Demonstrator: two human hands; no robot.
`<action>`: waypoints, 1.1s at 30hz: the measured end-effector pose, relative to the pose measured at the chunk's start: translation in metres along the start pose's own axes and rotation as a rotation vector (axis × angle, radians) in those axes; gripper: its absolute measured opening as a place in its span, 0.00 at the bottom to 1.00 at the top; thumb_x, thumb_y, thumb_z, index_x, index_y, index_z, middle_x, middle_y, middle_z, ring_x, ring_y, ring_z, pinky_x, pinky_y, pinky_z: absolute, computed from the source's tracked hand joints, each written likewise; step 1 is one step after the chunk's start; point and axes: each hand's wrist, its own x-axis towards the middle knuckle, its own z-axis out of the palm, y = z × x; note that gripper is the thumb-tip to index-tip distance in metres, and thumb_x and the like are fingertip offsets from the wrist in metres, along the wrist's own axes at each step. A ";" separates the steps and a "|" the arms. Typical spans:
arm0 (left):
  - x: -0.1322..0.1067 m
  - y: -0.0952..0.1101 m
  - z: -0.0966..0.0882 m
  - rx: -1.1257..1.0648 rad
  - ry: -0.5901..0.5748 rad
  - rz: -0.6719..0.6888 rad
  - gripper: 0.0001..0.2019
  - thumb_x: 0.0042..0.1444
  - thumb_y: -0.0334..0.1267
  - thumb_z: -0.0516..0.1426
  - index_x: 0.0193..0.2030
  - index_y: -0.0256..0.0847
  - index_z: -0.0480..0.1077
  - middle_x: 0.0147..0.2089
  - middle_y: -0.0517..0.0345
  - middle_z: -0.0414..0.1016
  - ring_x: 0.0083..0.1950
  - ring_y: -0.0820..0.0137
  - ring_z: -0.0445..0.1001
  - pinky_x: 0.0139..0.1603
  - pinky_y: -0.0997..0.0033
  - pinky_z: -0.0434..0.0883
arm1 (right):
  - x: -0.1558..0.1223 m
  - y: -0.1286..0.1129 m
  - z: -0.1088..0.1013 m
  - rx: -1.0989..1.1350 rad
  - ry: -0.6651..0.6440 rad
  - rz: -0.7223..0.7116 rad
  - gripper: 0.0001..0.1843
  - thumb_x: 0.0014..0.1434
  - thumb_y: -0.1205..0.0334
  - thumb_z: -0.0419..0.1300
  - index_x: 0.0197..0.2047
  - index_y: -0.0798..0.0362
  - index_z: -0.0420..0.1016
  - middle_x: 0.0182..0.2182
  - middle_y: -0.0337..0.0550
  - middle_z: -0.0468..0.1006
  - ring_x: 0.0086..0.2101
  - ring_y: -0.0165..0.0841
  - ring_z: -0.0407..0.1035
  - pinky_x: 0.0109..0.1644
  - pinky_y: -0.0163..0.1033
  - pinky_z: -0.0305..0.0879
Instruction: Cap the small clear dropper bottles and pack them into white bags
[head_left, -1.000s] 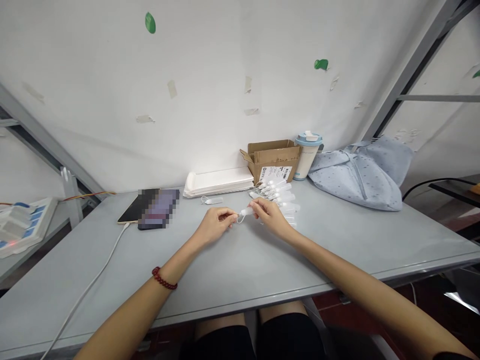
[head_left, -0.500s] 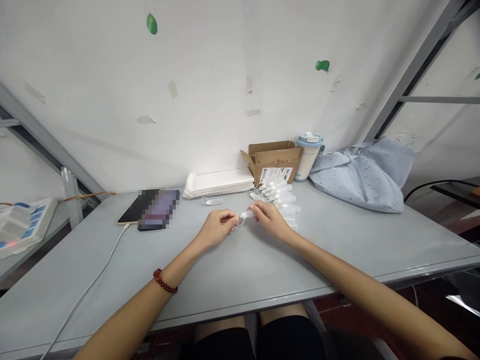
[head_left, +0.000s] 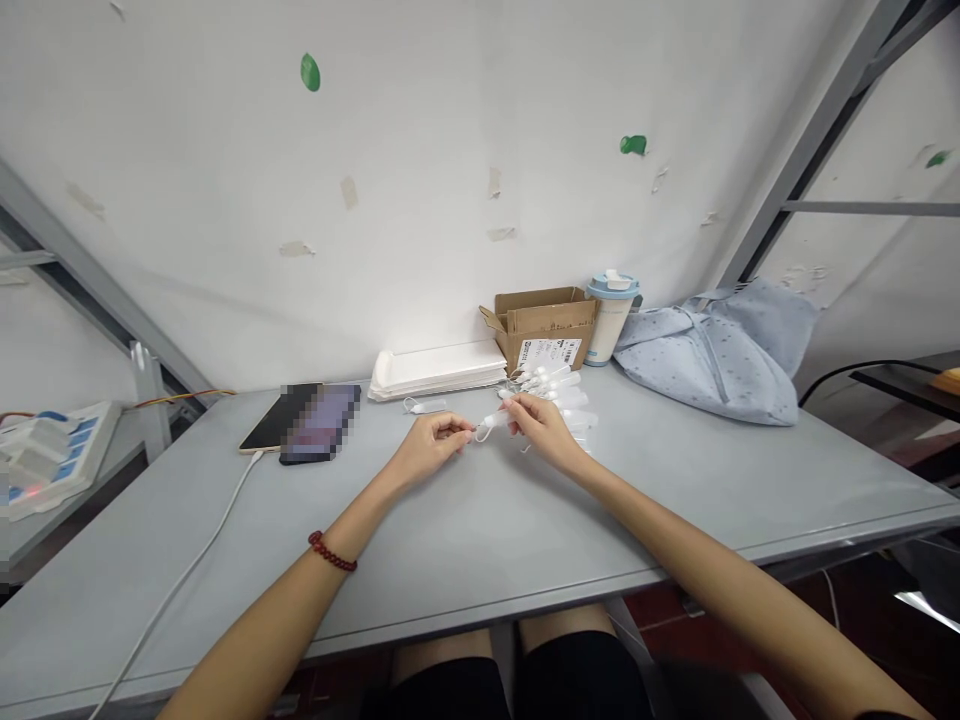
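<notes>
On the far left, a slim black phone [head_left: 268,421] lay flat on the smooth grey surface [head_left: 420,560], a thin white cable [head_left: 208,545] plugged into its near end, presumably to charge it out of the way. A second dark phone [head_left: 327,418] overlapped its right side. A single slim translucent plastic bottle [head_left: 429,406] rested apart from the rest, behind the left hand [head_left: 429,448]. That hand's thumb and forefinger were pinched at the tip of the small white plastic bottle [head_left: 494,421] between the hands; exactly what they gripped there was too small for me to make out. Behind stood a low stack of flat white packets [head_left: 442,370], pushed towards the wall, I supposed to leave working room in front. The right hand [head_left: 546,432] had its fingers closed around the bottle's body, likely steadying it while the left worked the tip. Just beyond that hand, a fanned cluster of translucent white bottles [head_left: 564,383] lay within easy reach, before an open brown cardboard box [head_left: 549,335].

The held bottle was just above the surface, slightly tilted, its narrow tip pointing left; a thin white loop curved below the neck, and the pale body disappeared rightward into the fingers.
</notes>
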 end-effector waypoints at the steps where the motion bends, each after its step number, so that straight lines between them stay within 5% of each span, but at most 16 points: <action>1: 0.000 0.000 0.000 0.005 0.007 0.005 0.11 0.47 0.42 0.58 0.31 0.36 0.72 0.26 0.57 0.72 0.26 0.73 0.67 0.30 0.71 0.66 | 0.000 0.000 0.000 0.003 0.010 0.003 0.19 0.61 0.49 0.49 0.28 0.54 0.68 0.19 0.36 0.67 0.22 0.28 0.60 0.28 0.34 0.54; 27: -0.007 -0.003 0.010 0.001 -0.028 -0.038 0.13 0.50 0.45 0.56 0.25 0.37 0.70 0.24 0.59 0.70 0.24 0.75 0.65 0.28 0.74 0.64 | -0.012 -0.002 0.005 -0.064 -0.056 0.018 0.18 0.62 0.53 0.48 0.27 0.54 0.67 0.18 0.35 0.65 0.21 0.27 0.58 0.28 0.35 0.52; 33: 0.000 0.001 -0.001 -0.013 -0.029 -0.068 0.13 0.49 0.45 0.57 0.25 0.36 0.70 0.23 0.59 0.69 0.24 0.75 0.65 0.28 0.74 0.64 | -0.004 -0.004 -0.001 -0.170 -0.123 -0.062 0.15 0.63 0.53 0.47 0.36 0.53 0.69 0.25 0.40 0.73 0.26 0.30 0.64 0.31 0.36 0.58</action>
